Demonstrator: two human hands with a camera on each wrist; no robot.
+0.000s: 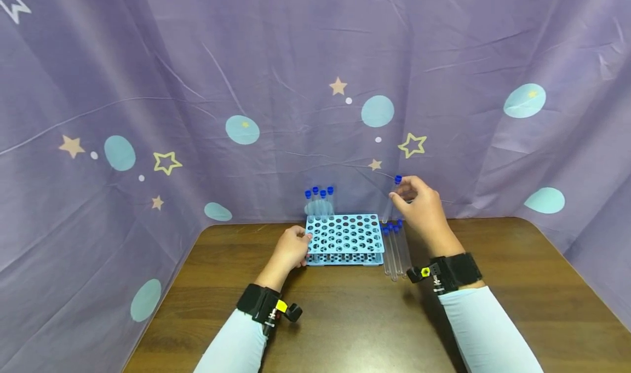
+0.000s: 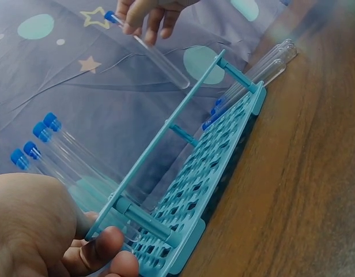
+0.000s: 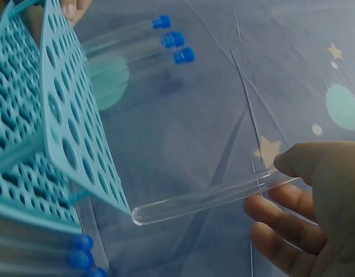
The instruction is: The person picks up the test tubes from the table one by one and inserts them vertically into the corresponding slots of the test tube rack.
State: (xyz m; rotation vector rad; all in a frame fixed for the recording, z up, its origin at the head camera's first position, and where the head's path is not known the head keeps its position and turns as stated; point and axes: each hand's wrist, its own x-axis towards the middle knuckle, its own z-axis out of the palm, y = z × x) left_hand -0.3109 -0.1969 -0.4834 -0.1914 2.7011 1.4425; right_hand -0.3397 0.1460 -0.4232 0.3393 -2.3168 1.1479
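Observation:
A light blue test tube rack (image 1: 345,251) stands on the table, its top plate full of round holes. My left hand (image 1: 290,247) holds the rack's left end, thumb and fingers about the edge of the top plate. Several clear test tubes with blue caps (image 2: 42,131) stand upright in its left end. Up behind the rack's right end, my right hand (image 1: 421,208) pinches another test tube (image 3: 195,202) near its capped top. This tube hangs slightly tilted, its rounded bottom apart from the rack's holes in the left wrist view.
Several more capped test tubes (image 1: 394,252) lie side by side on the wooden table (image 1: 340,318), just right of the rack. A purple patterned curtain (image 1: 296,61) hangs close behind the rack and along both sides of the table.

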